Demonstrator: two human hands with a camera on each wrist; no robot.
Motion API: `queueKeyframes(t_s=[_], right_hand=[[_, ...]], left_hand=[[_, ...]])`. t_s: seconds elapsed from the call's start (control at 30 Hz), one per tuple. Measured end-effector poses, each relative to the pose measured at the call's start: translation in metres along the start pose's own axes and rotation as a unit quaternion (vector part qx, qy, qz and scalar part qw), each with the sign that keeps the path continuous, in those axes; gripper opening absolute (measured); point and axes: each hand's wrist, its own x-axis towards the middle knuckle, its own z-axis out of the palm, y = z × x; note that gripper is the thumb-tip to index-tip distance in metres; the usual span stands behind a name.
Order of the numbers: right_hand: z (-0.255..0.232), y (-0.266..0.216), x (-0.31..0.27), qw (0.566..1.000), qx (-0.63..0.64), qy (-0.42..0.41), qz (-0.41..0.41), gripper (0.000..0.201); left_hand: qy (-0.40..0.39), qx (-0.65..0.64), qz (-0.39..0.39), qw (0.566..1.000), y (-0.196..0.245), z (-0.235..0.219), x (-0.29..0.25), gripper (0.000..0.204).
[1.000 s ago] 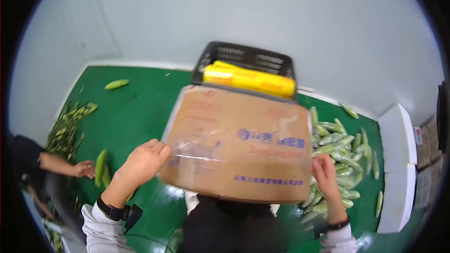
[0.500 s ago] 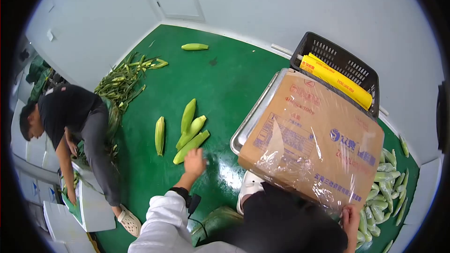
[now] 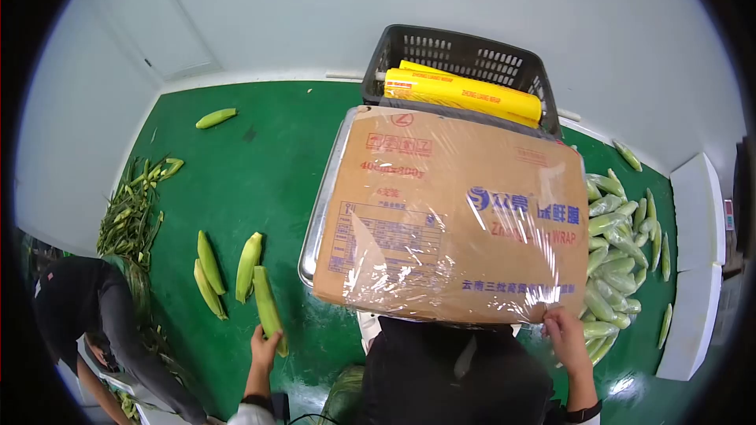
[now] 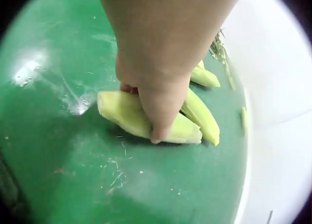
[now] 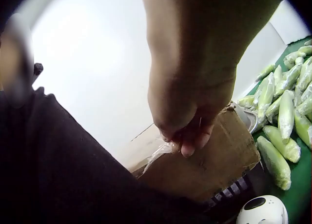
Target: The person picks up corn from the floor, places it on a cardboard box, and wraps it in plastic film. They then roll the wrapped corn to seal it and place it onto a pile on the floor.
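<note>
Head view: a green floor [image 3: 260, 149] fills the frame, with a film-covered box [image 3: 449, 212] on a tray at centre. A heap of wrapped cobs [image 3: 622, 244] lies at right, so much wrapping looks done; four bare cobs at lower left seem still to go. The left hand [image 3: 264, 344] curls round one cob [image 3: 266, 307] lying on the floor. The right hand [image 3: 568, 338] pinches the film [image 5: 163, 150] at the box's lower right edge.

Bare green floor [image 3: 260, 157] is left open toward 11 o'clock. Passage at 12 is blocked by the cardboard box [image 3: 449, 212]; at 3, seemingly wrapped corn [image 3: 622, 252] is piled; loose cobs [image 3: 228, 271] lie at 9.
</note>
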Motion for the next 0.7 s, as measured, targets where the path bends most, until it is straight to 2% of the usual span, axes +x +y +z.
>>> queueKeyframes(t_s=[0.03, 0.1, 0.17, 0.2, 0.23, 0.3, 0.37, 0.47, 0.5, 0.57, 0.6, 0.67, 0.7], right_hand=[[0.001, 0.000, 0.002, 1.000, -0.013, 0.003, -0.009, 0.005], [0.000, -0.006, 0.000, 0.999, -0.049, 0.004, -0.021, 0.006], [0.001, -0.005, -0.001, 0.998, -0.054, 0.021, -0.038, 0.007], [0.002, -0.001, -0.001, 0.998, -0.047, 0.026, -0.043, 0.007], [0.003, 0.001, -0.003, 0.998, -0.035, 0.034, -0.048, 0.007], [0.006, -0.004, -0.008, 0.997, -0.028, 0.052, -0.048, 0.007], [0.007, -0.009, -0.011, 0.996, -0.026, 0.074, -0.051, 0.008], [0.003, -0.012, -0.016, 0.992, -0.027, 0.097, -0.078, 0.012], [-0.004, -0.016, -0.018, 0.991, 0.083, 0.084, -0.058, 0.013], [-0.021, -0.032, -0.018, 0.953, 0.300, 0.046, -0.019, 0.018], [-0.026, -0.049, -0.007, 0.902, 0.420, 0.062, -0.080, 0.028], [-0.020, -0.072, 0.034, 0.950, 0.249, 0.038, -0.183, 0.031], [-0.011, -0.087, 0.061, 0.956, 0.149, 0.030, -0.250, 0.032]], left_hand=[[0.000, 0.011, 0.060, 0.998, 0.046, 0.011, -0.037, 0.057], [-0.015, 0.006, 0.279, 0.960, 0.130, 0.034, -0.079, 0.061], [-0.014, 0.103, 0.381, 0.919, 0.213, 0.061, -0.107, 0.067], [-0.043, 0.208, 0.465, 0.859, 0.250, 0.078, -0.115, 0.067], [-0.068, 0.311, 0.544, 0.777, 0.282, 0.097, -0.119, 0.068], [-0.113, 0.354, 0.635, 0.677, 0.326, 0.154, -0.133, 0.065], [-0.165, 0.346, 0.678, 0.627, 0.340, 0.207, -0.133, 0.063], [-0.224, 0.370, 0.674, 0.599, 0.340, 0.252, -0.125, 0.062], [-0.235, 0.370, 0.670, 0.600, 0.341, 0.258, -0.124, 0.062], [-0.255, 0.373, 0.654, 0.607, 0.341, 0.257, -0.120, 0.062], [-0.277, 0.382, 0.621, 0.626, 0.344, 0.256, -0.118, 0.062], [-0.317, 0.371, 0.591, 0.642, 0.345, 0.255, -0.117, 0.063], [-0.330, 0.365, 0.586, 0.644, 0.353, 0.256, -0.112, 0.063]])
